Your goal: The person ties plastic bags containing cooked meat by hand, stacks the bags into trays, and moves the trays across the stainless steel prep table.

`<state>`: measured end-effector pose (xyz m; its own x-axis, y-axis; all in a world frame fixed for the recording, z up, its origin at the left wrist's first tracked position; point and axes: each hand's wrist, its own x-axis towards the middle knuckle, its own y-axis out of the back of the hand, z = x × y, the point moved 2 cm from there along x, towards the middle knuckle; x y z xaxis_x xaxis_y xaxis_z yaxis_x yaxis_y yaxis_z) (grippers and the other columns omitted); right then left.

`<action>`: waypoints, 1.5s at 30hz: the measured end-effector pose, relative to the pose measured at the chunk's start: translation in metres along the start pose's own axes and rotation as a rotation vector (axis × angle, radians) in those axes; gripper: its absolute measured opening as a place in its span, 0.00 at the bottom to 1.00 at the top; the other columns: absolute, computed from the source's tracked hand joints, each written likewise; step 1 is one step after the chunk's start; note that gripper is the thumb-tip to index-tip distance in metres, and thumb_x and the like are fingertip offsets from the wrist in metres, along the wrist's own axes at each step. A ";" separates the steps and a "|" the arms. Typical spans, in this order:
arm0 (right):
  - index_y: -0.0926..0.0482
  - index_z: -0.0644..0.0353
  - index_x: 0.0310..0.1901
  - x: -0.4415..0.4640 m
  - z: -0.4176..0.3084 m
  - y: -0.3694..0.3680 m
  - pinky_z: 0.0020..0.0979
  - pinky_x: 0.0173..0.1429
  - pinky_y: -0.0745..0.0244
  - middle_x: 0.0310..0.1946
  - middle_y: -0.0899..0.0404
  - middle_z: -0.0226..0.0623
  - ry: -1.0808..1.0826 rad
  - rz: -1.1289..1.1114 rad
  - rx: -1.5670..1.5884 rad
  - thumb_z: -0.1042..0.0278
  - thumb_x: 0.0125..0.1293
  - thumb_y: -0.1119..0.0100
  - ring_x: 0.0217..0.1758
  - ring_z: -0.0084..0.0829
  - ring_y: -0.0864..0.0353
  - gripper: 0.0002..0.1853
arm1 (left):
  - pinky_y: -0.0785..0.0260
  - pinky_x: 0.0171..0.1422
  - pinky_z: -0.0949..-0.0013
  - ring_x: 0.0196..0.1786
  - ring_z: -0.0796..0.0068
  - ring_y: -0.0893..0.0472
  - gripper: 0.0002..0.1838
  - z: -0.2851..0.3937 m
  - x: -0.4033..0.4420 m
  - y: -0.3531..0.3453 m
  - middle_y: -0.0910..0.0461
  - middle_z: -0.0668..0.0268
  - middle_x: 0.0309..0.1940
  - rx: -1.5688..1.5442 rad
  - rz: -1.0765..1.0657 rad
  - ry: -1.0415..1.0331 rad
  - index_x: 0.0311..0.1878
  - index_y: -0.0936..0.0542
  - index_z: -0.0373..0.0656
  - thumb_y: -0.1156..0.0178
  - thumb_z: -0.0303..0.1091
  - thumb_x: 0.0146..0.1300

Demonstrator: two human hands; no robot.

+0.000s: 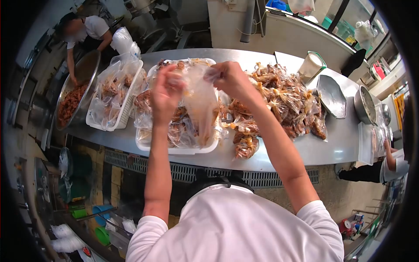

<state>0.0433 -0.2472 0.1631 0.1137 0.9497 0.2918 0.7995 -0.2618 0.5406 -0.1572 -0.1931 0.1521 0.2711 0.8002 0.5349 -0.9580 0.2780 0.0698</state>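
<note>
A clear plastic bag (pixel 200 94) hangs in front of me over a white basket (pixel 181 151). My right hand (pixel 232 79) pinches the bag near its top. My left hand (pixel 166 92) is raised on the bag's other side, its fingers smeared by motion, so I cannot tell whether it grips the plastic. Under both hands, the basket holds more bags of brown meat. To the right, a heap of tied meat bags (pixel 286 96) lies on the steel table (pixel 240 163).
Left of me are another white basket (pixel 124 118) of bags and a large metal bowl (pixel 89 87) of meat, where a person (pixel 94 29) reaches in. Rightward stand a white container (pixel 311 65), a metal scoop tray (pixel 331 97) and a metal pot (pixel 364 105). Another person works far right.
</note>
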 end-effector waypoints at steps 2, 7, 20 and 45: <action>0.14 0.67 0.47 -0.011 0.002 -0.012 0.30 0.42 0.20 0.32 0.13 0.37 -0.001 -0.018 0.069 0.78 0.62 0.34 0.33 0.24 0.16 0.11 | 0.28 0.32 0.79 0.28 0.84 0.22 0.16 -0.014 -0.019 -0.018 0.19 0.71 0.30 0.110 -0.032 -0.036 0.51 0.17 0.40 0.28 0.37 0.65; 0.25 0.63 0.63 -0.055 -0.003 -0.035 0.39 0.61 0.24 0.55 0.20 0.46 0.130 0.191 0.252 0.67 0.58 0.26 0.57 0.36 0.20 0.31 | 0.25 0.45 0.74 0.41 0.82 0.18 0.15 -0.015 -0.021 -0.011 0.15 0.68 0.35 0.182 -0.289 0.187 0.45 0.16 0.37 0.25 0.29 0.56; 0.21 0.64 0.42 -0.057 0.032 -0.100 0.26 0.45 0.21 0.30 0.20 0.33 -0.294 0.477 1.351 0.61 0.82 0.51 0.41 0.25 0.16 0.15 | 0.36 0.73 0.56 0.68 0.58 0.29 0.41 -0.027 -0.065 -0.022 0.33 0.51 0.70 0.516 -0.174 -0.231 0.79 0.42 0.43 0.33 0.37 0.68; 0.14 0.57 0.35 -0.078 0.026 -0.075 0.44 0.59 0.36 0.32 0.19 0.39 0.444 -0.175 -0.176 0.70 0.53 0.31 0.49 0.42 0.23 0.07 | 0.37 0.30 0.66 0.24 0.80 0.29 0.15 -0.042 -0.068 0.047 0.29 0.68 0.18 0.590 -0.857 0.087 0.43 0.18 0.39 0.33 0.43 0.67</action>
<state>-0.0104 -0.2967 0.0789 -0.3052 0.8274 0.4715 0.6683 -0.1667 0.7250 -0.2172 -0.2120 0.0832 0.8650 0.4992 0.0512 -0.3284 0.4860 0.8099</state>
